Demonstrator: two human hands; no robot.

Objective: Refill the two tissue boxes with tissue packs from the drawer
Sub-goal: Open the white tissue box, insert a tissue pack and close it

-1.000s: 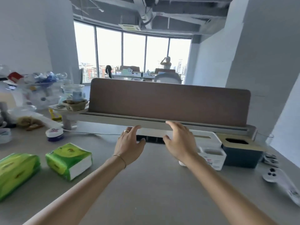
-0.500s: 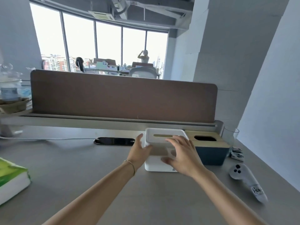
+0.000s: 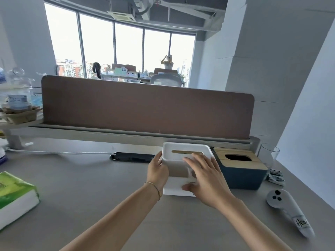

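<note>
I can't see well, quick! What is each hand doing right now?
Left hand: holds the left side of the white tissue box.
Right hand: open, fingers lying across the same box's top.

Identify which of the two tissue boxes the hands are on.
The white plastic tissue box, between both hands; the dark blue box with wooden lid beside it is untouched.

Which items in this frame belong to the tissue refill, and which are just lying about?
Job in hand:
white tissue box, held between left hand and right hand
blue tissue box
green tissue pack

Lying about:
white controller
empty glass
clutter at far left
white cable
</note>
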